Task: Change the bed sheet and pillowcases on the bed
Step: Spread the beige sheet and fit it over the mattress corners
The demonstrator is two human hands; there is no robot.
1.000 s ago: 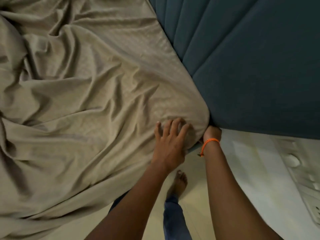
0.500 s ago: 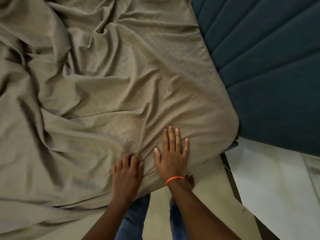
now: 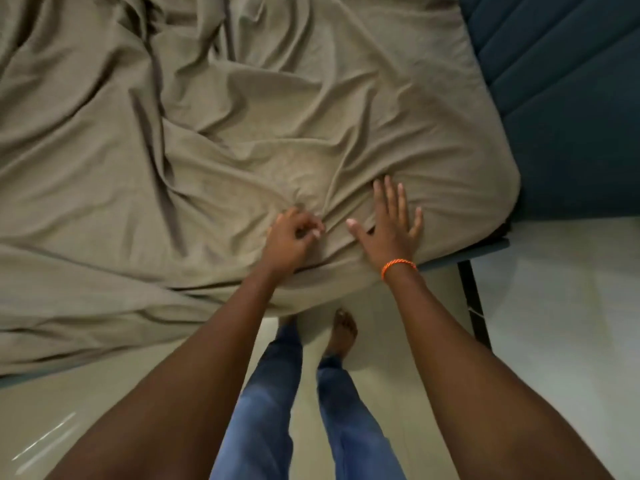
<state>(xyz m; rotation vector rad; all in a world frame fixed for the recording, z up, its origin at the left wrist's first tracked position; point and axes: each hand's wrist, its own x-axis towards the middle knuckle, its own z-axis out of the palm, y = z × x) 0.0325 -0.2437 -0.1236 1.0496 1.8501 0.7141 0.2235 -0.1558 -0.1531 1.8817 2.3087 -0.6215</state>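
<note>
Head view: left hand (image 3: 292, 237) pinches a fold of the beige sheet (image 3: 242, 133) at centre frame. Right hand (image 3: 391, 226) presses flat beside it, fingers spread.

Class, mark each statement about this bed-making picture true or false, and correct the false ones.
1. The right hand lies flat with straight fingers on the sheet. True.
2. The left hand lies flat too. False: its fingers are curled, bunching the sheet.
3. An orange band is on the left wrist. False: it is on the right wrist.
4. The sheet is wrinkled. True.
5. The headboard is red. False: it is dark blue.
</note>
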